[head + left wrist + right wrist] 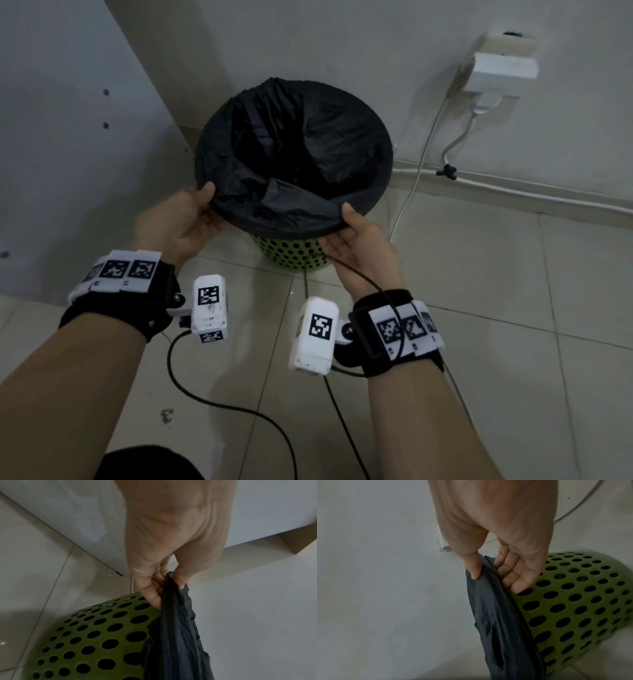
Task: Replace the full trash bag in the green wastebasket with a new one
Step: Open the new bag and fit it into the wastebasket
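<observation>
Head view: both the left hand (178,222) and right hand (359,246) pinch the bag (294,150) hem at the basket (291,250) rim, probably fitting the liner; next, tug the hem down evenly.

Indoor room corner, likely a home.
We note pale floor tiles (479,291), plain wall (342,41), wall socket (496,65) with trailing white cables (421,161).

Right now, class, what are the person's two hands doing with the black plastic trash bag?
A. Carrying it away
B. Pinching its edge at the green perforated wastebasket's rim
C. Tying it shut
B: the left hand and right hand each pinch the black plastic trash bag's edge at the green perforated wastebasket's rim.
</observation>
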{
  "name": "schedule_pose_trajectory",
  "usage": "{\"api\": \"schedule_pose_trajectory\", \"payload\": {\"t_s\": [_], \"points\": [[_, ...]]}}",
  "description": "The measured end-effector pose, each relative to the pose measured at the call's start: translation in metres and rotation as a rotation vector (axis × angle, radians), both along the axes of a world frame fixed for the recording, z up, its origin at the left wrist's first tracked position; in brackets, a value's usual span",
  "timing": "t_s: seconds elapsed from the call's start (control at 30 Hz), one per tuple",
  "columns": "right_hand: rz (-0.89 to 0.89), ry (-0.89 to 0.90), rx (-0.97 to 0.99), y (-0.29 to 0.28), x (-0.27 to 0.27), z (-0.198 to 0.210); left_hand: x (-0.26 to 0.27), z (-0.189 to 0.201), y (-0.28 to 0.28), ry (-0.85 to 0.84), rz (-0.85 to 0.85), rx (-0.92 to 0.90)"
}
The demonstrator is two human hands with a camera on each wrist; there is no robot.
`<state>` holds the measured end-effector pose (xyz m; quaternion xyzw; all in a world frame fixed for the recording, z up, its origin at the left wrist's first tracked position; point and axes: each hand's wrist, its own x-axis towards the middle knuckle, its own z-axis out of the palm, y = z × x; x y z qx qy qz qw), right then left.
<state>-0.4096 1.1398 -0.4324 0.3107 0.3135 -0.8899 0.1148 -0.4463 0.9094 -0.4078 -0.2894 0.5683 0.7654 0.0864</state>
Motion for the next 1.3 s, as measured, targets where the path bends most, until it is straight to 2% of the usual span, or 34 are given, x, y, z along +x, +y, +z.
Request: {"api": "schedule_pose_trajectory", "payload": {"t_s": [0.13,0.23,0.4,0.47,0.57,0.7,0.77,0.87,1.07,1.2,1.3], "points": [[-0.083,-0.016,-0.029,-0.021,0.000,-0.002,0.006,-0.001,0.004,-0.073,-0.028,0.070],[-0.076,-0.027,-0.056,-0.039,0.008,-0.004,0.009,-0.003,0.012,-0.075,-0.047,0.069],[-0.018,-0.009,-0.072,-0.067,0.023,-0.002,0.001,-0.008,-0.001,-0.026,0.085,0.084],[-0.015,-0.011,-0.056,-0.074,0.023,-0.003,0.002,-0.007,-0.001,-0.025,0.109,0.056],[0.041,-0.011,-0.022,-0.080,0.020,-0.002,0.006,-0.007,0.008,-0.022,0.034,-0.059],[0.166,-0.013,0.031,-0.055,0.019,-0.004,0.006,-0.011,0.005,0.029,-0.012,-0.140],[0.096,-0.015,0.067,-0.029,0.016,-0.009,0.004,-0.010,-0.002,0.048,-0.027,-0.126],[0.029,0.030,0.022,-0.002,0.007,-0.007,0.001,-0.010,-0.006,0.079,-0.082,-0.111],[-0.020,0.026,-0.125,-0.007,0.004,0.006,-0.002,-0.011,-0.005,0.083,-0.128,-0.131],[0.102,0.020,-0.074,-0.005,0.013,0.003,-0.005,-0.010,-0.014,0.101,-0.128,-0.132],[0.209,-0.012,0.094,0.013,0.013,0.001,-0.005,-0.007,-0.022,0.095,-0.165,-0.130]]}}
